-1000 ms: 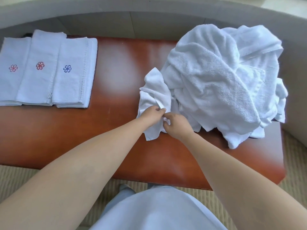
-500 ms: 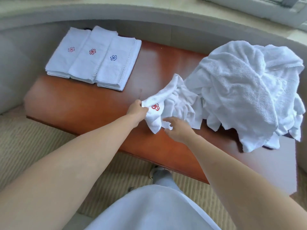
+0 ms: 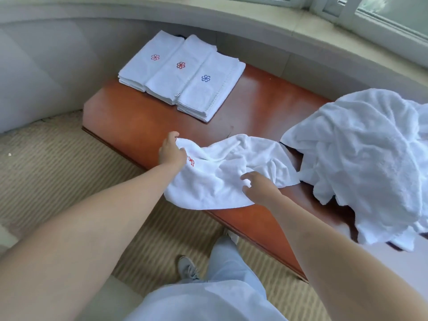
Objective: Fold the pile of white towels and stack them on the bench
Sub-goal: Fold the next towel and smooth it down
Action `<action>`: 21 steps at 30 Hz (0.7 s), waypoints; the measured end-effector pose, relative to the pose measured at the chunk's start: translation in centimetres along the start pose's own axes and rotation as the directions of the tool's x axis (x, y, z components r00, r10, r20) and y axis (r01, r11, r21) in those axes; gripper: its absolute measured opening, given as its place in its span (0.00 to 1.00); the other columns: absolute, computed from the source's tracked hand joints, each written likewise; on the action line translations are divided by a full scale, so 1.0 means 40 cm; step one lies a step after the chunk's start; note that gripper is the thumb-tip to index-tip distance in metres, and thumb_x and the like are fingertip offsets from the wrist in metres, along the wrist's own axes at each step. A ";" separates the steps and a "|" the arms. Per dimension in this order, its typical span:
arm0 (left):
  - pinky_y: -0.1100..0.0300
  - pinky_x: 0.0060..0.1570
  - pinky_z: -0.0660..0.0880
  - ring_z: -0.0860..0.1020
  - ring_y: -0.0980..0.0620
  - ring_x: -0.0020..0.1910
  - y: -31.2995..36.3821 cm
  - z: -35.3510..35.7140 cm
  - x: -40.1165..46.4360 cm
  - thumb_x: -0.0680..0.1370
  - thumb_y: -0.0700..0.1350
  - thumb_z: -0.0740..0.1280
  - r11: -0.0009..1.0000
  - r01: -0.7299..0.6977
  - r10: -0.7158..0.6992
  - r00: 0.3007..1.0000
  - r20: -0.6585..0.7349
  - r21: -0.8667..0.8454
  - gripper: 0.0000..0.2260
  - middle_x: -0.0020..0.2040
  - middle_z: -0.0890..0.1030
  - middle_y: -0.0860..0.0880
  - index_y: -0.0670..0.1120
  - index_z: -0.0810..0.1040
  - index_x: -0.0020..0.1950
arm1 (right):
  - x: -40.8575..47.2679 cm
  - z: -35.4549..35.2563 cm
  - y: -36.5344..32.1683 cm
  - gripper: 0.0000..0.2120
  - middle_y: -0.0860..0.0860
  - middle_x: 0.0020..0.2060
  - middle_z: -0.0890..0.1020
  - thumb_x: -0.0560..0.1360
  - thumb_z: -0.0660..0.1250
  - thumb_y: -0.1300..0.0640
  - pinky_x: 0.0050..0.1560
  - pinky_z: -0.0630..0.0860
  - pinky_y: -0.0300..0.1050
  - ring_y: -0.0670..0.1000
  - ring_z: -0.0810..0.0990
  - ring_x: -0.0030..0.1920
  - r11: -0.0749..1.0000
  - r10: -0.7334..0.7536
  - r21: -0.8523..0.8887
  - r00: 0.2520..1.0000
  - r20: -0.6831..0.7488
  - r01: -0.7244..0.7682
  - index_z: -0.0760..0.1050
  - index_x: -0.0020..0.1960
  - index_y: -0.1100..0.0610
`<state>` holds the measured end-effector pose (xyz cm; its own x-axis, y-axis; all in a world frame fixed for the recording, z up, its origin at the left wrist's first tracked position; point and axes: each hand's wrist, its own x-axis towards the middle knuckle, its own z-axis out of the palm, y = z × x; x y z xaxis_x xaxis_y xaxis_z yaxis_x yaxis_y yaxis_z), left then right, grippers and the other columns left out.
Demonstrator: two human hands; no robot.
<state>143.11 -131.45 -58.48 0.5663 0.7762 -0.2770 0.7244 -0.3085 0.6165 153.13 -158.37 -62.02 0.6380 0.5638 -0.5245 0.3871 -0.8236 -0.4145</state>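
We've got the left hand [image 3: 172, 151] pinching a corner of the towel [image 3: 222, 172] to spread it on the tabletop [image 3: 129, 117]. Right hand [image 3: 259, 185] over its near edge, fingers loosely spread, probably just touching. Towel: crumpled white, red emblem right beside the left fingers.

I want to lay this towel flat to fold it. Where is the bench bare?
Bare wood lies between the folded towels and the loose towel, on the bench. The right end is crowded by the unfolded pile.
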 end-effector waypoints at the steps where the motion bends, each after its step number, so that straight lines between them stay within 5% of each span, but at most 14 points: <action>1: 0.51 0.65 0.70 0.71 0.41 0.68 -0.004 0.023 0.001 0.80 0.40 0.63 0.999 0.000 -0.001 1.000 0.018 0.035 0.23 0.73 0.70 0.46 0.51 0.67 0.75 | 0.022 -0.005 0.010 0.20 0.44 0.72 0.71 0.81 0.61 0.53 0.51 0.78 0.47 0.50 0.81 0.55 1.000 0.001 -0.020 1.000 0.022 -0.001 0.73 0.72 0.46; 6: 0.51 0.57 0.75 0.73 0.43 0.65 -0.044 0.178 -0.012 0.80 0.45 0.64 0.975 0.138 -0.180 0.950 0.256 0.173 0.24 0.72 0.67 0.45 0.52 0.65 0.77 | 0.160 -0.040 0.052 0.19 0.47 0.73 0.72 0.81 0.63 0.54 0.61 0.74 0.49 0.55 0.78 0.66 0.993 -0.037 -0.109 0.995 0.096 0.047 0.75 0.71 0.47; 10: 0.55 0.52 0.75 0.76 0.44 0.61 -0.077 0.305 -0.030 0.80 0.46 0.64 0.931 0.237 -0.334 0.860 0.387 0.277 0.21 0.69 0.70 0.44 0.47 0.68 0.73 | 0.293 -0.069 0.060 0.18 0.48 0.70 0.75 0.80 0.63 0.55 0.59 0.77 0.50 0.55 0.78 0.65 0.990 -0.084 -0.106 0.989 0.121 0.097 0.76 0.69 0.48; 15: 0.54 0.53 0.73 0.72 0.40 0.66 -0.105 0.406 -0.055 0.78 0.50 0.68 0.765 0.429 -0.612 0.715 0.337 0.480 0.28 0.69 0.67 0.41 0.43 0.62 0.73 | 0.436 -0.075 0.046 0.18 0.49 0.70 0.75 0.80 0.62 0.57 0.52 0.74 0.47 0.55 0.77 0.65 0.970 -0.156 -0.159 0.972 0.174 0.184 0.77 0.69 0.49; 21: 0.54 0.50 0.74 0.69 0.43 0.66 -0.117 0.446 -0.061 0.77 0.57 0.72 0.775 0.309 -0.513 0.817 0.263 0.551 0.28 0.68 0.67 0.42 0.41 0.69 0.68 | 0.564 -0.071 0.015 0.22 0.49 0.73 0.69 0.81 0.62 0.58 0.52 0.76 0.50 0.54 0.72 0.70 0.935 -0.243 -0.218 0.953 0.179 0.280 0.72 0.74 0.50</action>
<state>145.34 -141.71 -73.86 0.1949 0.6476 -0.7366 0.9530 -0.3027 -0.0139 169.65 -146.31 -71.99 0.3949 0.7489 -0.5322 0.6852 -0.6260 -0.3723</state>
